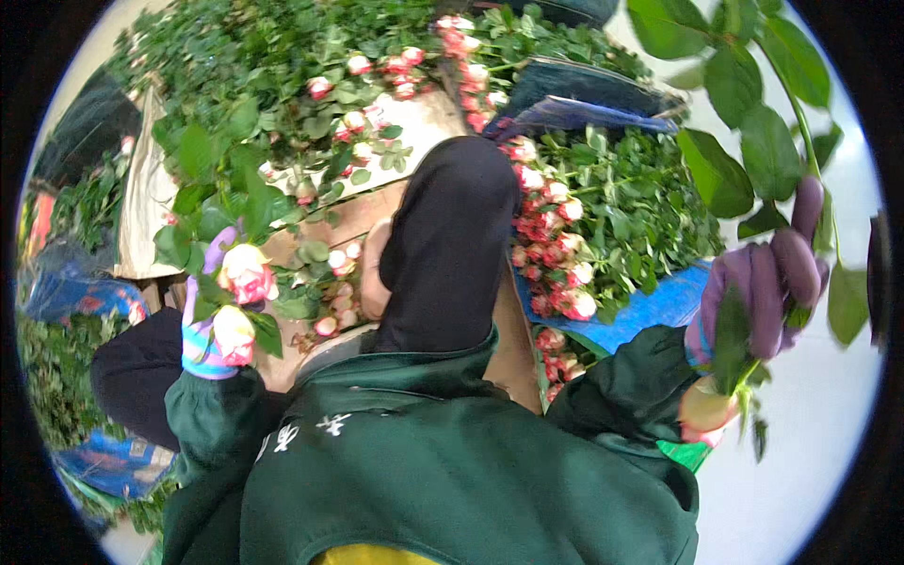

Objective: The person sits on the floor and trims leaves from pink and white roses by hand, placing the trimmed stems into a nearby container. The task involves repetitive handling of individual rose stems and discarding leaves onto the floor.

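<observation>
At the right, my right hand (763, 296), in a purple glove, is closed around the leafy stem of a rose. The bloom of that rose (706, 413) hangs below the wrist, and its leaves (748, 134) reach up past the fingers. On the left, my left hand (205, 311), also gloved in purple, holds roses with pink and cream blooms (247, 274). A second bloom (234, 334) lies just below, against the glove. Green leaves hide most of the left fingers.
Cut roses with dense foliage (296, 42) cover the work surface ahead. A bundle of pink and white roses (558, 233) lies on blue sheeting (650, 304) right of my knee (459, 233). A brown board (353, 219) lies between. More foliage (63, 374) and blue wrapping (116, 462) are at the left.
</observation>
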`<state>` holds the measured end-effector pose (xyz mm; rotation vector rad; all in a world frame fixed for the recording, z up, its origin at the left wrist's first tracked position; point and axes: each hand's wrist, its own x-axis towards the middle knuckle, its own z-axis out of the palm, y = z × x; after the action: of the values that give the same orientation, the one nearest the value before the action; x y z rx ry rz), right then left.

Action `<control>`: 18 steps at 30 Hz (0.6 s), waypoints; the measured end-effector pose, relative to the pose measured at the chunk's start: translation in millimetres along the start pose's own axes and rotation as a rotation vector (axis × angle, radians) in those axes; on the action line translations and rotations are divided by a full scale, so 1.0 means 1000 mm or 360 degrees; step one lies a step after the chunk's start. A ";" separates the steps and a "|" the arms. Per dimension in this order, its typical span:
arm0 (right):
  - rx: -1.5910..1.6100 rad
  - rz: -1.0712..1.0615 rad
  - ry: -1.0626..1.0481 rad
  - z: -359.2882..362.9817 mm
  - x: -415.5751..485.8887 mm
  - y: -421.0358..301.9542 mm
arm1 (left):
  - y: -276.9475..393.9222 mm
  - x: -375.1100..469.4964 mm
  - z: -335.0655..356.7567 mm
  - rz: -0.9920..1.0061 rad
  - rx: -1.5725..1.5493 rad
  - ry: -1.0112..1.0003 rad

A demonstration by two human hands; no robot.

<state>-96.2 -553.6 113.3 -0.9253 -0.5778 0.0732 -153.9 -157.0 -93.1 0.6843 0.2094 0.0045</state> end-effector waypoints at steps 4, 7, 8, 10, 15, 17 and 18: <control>-0.0281 -0.0348 -0.0064 0.007 -0.030 0.001 | -0.010 0.002 -0.019 0.0268 0.0541 -0.0148; -0.1189 -0.0500 0.0862 -0.006 -0.034 0.015 | -0.010 0.003 -0.026 0.0026 0.0419 0.0000; -0.1543 -0.0531 0.1143 -0.021 -0.031 0.023 | -0.010 0.002 -0.027 -0.0010 0.0326 -0.0111; -0.1728 -0.0423 0.1528 -0.059 -0.025 0.038 | -0.008 0.002 -0.026 -0.0100 0.0026 -0.0105; -0.1376 -0.0092 0.1689 -0.188 0.007 0.101 | -0.009 0.003 -0.022 -0.0078 0.0259 -0.0067; -0.1617 0.0221 0.1882 -0.232 0.021 0.137 | -0.011 0.005 -0.021 -0.0102 0.0109 -0.0278; -0.1720 0.0641 0.1823 -0.252 0.028 0.155 | -0.012 0.005 -0.019 -0.0112 0.0249 -0.0171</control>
<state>82.0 -634.8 -110.6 -1.8838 0.7483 -0.4340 -153.5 -153.5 -116.0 0.8306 0.1314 -0.1170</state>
